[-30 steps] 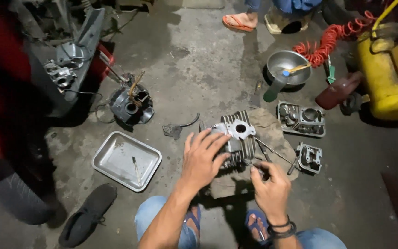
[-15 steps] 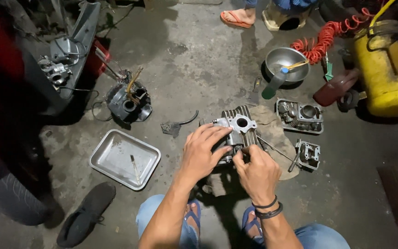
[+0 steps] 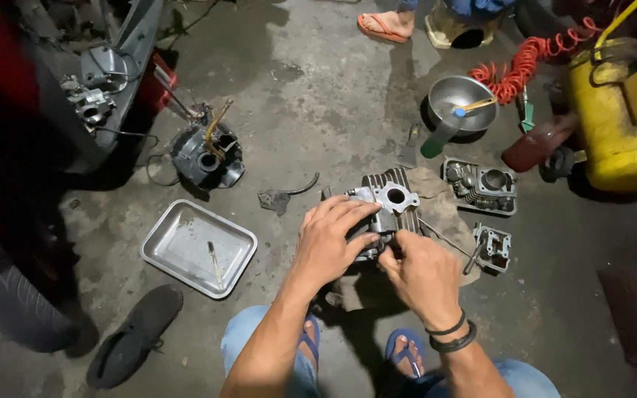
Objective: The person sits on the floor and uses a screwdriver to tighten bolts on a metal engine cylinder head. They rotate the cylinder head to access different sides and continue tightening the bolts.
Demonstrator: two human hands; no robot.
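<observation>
Both forearms reach forward from the bottom of the view, out over bent knees in blue jeans and feet in blue sandals. The left hand (image 3: pixel 331 243) lies palm down, fingers spread and curved over the near side of a finned grey engine cylinder (image 3: pixel 386 206), pressing on it and steadying it on the concrete floor (image 3: pixel 318 88). The right hand (image 3: pixel 423 274), with dark bands on its wrist, is bunched just right of the left, its fingertips pinched together against the cylinder's lower edge; whether they grip a small part there cannot be told. The cylinder sits directly ahead of both hands on a piece of cloth (image 3: pixel 444 214), its round port facing up. Just right of the right hand lies a small metal engine part (image 3: pixel 492 247), and beyond it a larger cylinder head (image 3: pixel 481 186). Far ahead to the right stand a steel bowl (image 3: pixel 460 99), a coiled red air hose (image 3: pixel 525 66) and a yellow tank (image 3: pixel 613 118). Left of the left hand rests a shallow steel tray (image 3: pixel 178 228), with a black sandal (image 3: pixel 134 335) nearer the body and a dark engine casing (image 3: pixel 206 156) further out
</observation>
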